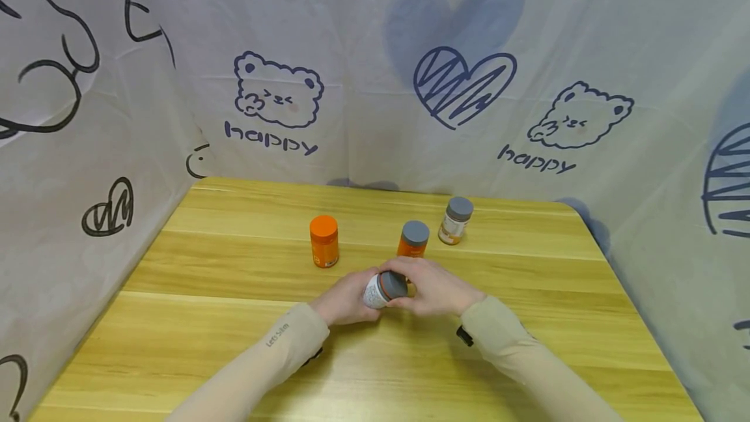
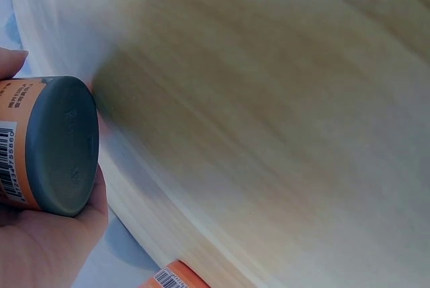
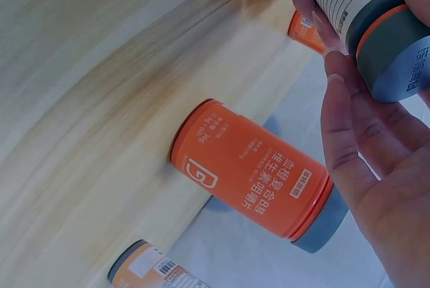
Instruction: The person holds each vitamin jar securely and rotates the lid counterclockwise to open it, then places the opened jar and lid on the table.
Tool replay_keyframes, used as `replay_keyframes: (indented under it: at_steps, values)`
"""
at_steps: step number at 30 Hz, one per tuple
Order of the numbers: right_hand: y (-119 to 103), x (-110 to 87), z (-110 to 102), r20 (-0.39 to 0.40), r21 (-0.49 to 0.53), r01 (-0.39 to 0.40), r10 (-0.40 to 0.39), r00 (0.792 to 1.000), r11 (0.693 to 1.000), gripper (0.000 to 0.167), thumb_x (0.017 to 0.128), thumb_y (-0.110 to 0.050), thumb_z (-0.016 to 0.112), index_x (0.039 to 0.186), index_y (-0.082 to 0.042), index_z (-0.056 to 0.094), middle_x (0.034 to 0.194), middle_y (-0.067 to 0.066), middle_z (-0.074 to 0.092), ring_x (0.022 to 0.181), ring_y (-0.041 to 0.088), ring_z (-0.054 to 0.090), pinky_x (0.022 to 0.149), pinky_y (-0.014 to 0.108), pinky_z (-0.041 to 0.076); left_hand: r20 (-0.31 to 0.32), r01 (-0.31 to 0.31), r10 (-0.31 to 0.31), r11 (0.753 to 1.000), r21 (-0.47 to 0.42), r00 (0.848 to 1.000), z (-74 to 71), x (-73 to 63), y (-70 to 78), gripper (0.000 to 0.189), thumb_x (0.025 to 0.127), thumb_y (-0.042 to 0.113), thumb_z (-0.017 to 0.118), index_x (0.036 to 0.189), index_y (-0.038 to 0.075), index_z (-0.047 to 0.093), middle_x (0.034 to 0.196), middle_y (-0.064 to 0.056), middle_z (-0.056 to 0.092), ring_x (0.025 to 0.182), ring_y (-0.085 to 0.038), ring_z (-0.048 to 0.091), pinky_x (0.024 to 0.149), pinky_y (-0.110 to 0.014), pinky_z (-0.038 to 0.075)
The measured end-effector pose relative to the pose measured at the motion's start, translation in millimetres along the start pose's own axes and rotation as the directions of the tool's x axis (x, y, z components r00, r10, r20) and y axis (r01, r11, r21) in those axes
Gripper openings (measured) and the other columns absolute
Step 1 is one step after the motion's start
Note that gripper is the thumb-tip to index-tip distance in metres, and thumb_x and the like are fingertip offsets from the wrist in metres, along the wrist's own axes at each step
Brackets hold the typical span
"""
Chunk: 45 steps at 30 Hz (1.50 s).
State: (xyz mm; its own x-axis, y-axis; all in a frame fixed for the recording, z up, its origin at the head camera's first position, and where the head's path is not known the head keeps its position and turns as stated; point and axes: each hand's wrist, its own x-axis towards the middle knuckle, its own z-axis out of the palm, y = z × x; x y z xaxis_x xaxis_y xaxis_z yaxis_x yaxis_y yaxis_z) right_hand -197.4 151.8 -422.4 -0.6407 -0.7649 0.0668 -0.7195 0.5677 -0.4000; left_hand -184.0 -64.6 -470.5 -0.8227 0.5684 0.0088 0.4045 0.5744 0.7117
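My left hand (image 1: 349, 298) grips the body of a supplement bottle (image 1: 373, 294), which is tilted over the middle of the table. The fingers of my right hand (image 1: 436, 285) curl around its grey lid (image 1: 394, 285). An orange band shows between lid and body in the right wrist view, where fingertips touch the lid (image 3: 396, 53). In the left wrist view the bottle's dark grey base (image 2: 64, 147) faces the camera, beside a barcode label. Just behind my right hand stands an orange bottle (image 1: 413, 247) with a grey lid, partly covered by that hand.
An orange bottle with an orange lid (image 1: 325, 243) stands to the left. A white-and-orange labelled bottle (image 1: 454, 223) with a grey lid is at the back right. The wooden table (image 1: 222, 266) ends at a hanging printed cloth (image 1: 363, 116).
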Motion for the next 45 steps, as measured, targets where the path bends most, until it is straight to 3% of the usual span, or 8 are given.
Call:
replay_keyframes:
  at_steps: [10, 17, 32, 45]
  values:
    - [-4.7, -1.1, 2.0, -0.059, 0.043, -0.019, 0.021, 0.998, 0.999, 0.047, 0.090, -0.038, 0.075, 0.130, -0.018, 0.059, 0.121, -0.004, 0.067, 0.104, 0.008, 0.064, 0.090, 0.030, 0.054, 0.015, 0.010, -0.009, 1.000, -0.010, 1.000, -1.1, 1.2, 0.0, 0.058, 0.078, 0.006, 0.080, 0.130, 0.009, 0.055, 0.115, -0.006, 0.069, 0.100, -0.017, 0.064, 0.089, -0.036, 0.053]
    - [-7.6, 1.9, 4.0, -0.089, 0.087, -0.098, 0.106, 0.990, 0.991, 0.047, 0.093, -0.048, 0.068, 0.128, -0.017, 0.060, 0.115, -0.004, 0.070, 0.092, 0.006, 0.063, 0.080, 0.026, 0.053, 0.018, 0.002, -0.002, 1.000, -0.004, 1.000, -1.5, 2.1, 1.9, 0.052, 0.077, 0.004, 0.081, 0.122, 0.009, 0.057, 0.109, -0.006, 0.070, 0.096, -0.017, 0.065, 0.086, -0.036, 0.054]
    - [-10.8, 5.3, 8.2, -0.094, 0.139, -0.257, 0.271, 0.958, 0.956, 0.033, 0.095, -0.047, 0.064, 0.114, -0.021, 0.064, 0.089, -0.003, 0.068, 0.068, 0.007, 0.057, 0.060, 0.024, 0.046, 0.006, -0.012, 0.012, 1.000, 0.002, 1.000, -0.7, 1.5, 2.3, 0.044, 0.076, 0.005, 0.082, 0.111, 0.011, 0.057, 0.102, -0.004, 0.069, 0.092, -0.016, 0.065, 0.083, -0.034, 0.054]
    - [-11.1, 5.4, 8.7, -0.085, 0.171, -0.248, 0.265, 0.960, 0.954, 0.023, 0.094, -0.043, 0.066, 0.104, -0.023, 0.063, 0.085, -0.004, 0.066, 0.068, 0.008, 0.057, 0.061, 0.024, 0.047, -0.001, -0.008, 0.008, 1.000, -0.003, 1.000, 0.6, 1.6, 1.1, 0.042, 0.076, 0.006, 0.082, 0.109, 0.012, 0.057, 0.100, -0.003, 0.069, 0.090, -0.014, 0.064, 0.082, -0.032, 0.053]
